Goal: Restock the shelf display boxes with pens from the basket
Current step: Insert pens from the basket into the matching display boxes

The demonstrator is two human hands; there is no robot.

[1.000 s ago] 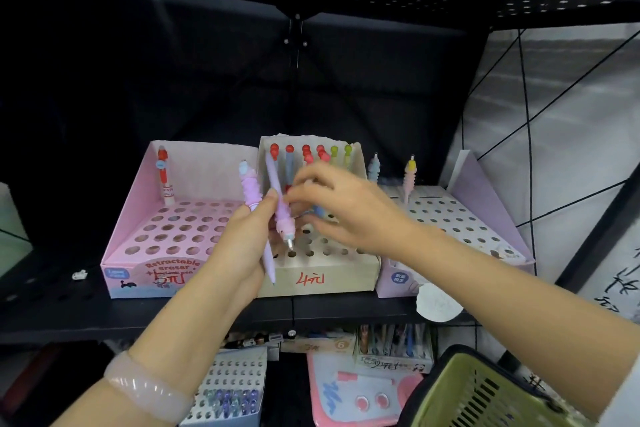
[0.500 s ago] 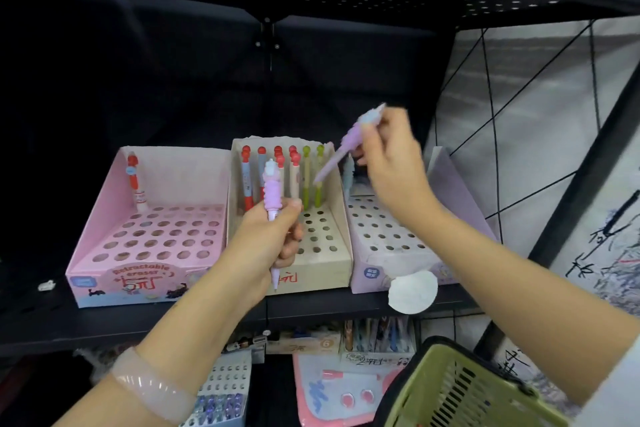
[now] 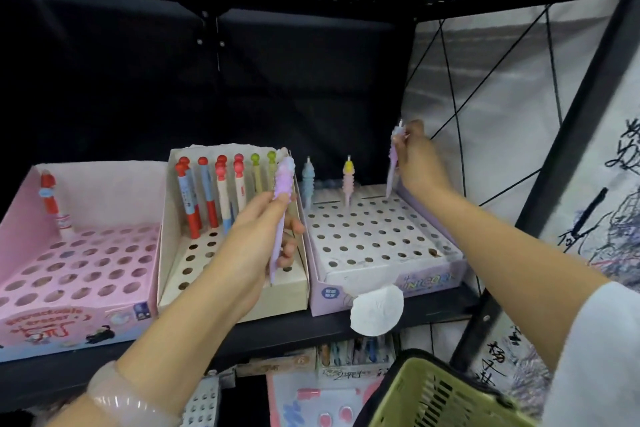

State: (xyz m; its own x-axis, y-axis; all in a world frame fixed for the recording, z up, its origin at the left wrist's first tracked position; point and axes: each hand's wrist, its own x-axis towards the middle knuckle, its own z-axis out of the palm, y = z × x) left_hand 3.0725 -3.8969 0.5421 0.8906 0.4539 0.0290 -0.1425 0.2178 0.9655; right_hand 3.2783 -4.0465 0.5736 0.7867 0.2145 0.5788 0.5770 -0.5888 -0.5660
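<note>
Two purple pens held (one per hand (image 3: 258, 239)).

Not much legible here tbh. The pink display box (image 3: 74, 319) on the left has "Retractable eraser" in red along its front, though it's blurry. The lilac display box (image 3: 388, 284) on the right reads something like "UNICORN" on its front edge. There's a "6" on a cardboard label (image 3: 277, 362) below the shelf. The handwritten marks elsewhere can't be made out.
</note>
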